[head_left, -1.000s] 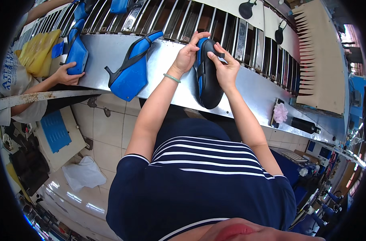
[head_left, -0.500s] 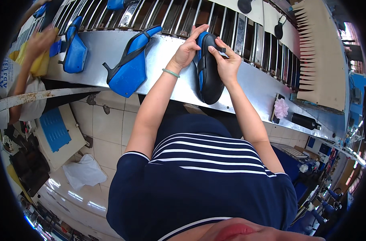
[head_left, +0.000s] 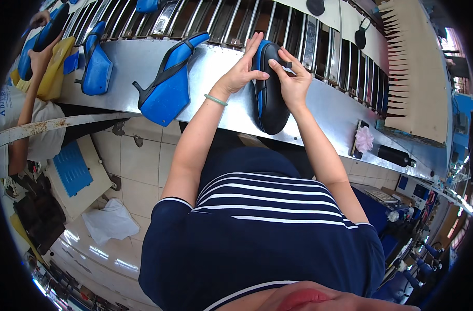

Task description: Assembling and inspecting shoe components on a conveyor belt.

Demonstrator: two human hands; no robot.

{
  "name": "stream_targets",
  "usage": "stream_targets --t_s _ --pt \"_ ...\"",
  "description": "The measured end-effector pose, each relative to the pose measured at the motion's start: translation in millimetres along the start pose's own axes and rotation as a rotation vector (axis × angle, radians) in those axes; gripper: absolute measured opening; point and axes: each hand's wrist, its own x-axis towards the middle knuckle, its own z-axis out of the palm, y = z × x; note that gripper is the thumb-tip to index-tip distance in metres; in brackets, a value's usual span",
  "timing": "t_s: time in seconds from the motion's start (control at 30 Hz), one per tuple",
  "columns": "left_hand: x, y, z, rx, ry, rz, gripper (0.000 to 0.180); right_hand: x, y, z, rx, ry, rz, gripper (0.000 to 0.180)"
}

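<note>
While pressed between both hands (head_left: 241,72), black-and-blue shoe (head_left: 270,96) on metal ledge (head_left: 216,67).

On the metal desk (head_left: 324,103), a bare strip lies between the blue high-heeled shoe (head_left: 166,85) and the black-soled shoe (head_left: 270,93) that 2 hands press at mid desk, wide enough for a hand to pass to the near edge. Toward the right end the desk runs open until a pink flower-shaped piece (head_left: 364,139) and a black bottle (head_left: 394,155) near the right corner. The far edge is closed off by a row of metal bars (head_left: 236,20); another blue shoe (head_left: 96,65) crowds the left end.
</note>
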Motion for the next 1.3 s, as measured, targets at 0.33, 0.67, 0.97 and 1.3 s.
stream_targets --t_s 0.33,0.67,0.97,1.3 --pt "-23.0 18.6 -0.5 -0.292 0.025 -0.083 0.104 -6.1 32.1 -41.0 0.299 -0.426 0.306 0.044" --pt "-52.3 -11.5 -22.5 -0.767 0.117 -0.093 0.115 -24.2 20.0 -13.1 0.316 -0.441 0.297 0.037" --pt "-49.4 -14.1 -18.7 -0.778 0.153 -0.118 0.117 -26.5 16.7 -1.0 0.099 -0.252 0.348 0.033" --pt "-42.8 -15.0 -17.3 -0.726 0.134 -0.111 0.116 -18.4 29.8 1.0 0.227 -0.230 0.385 0.031"
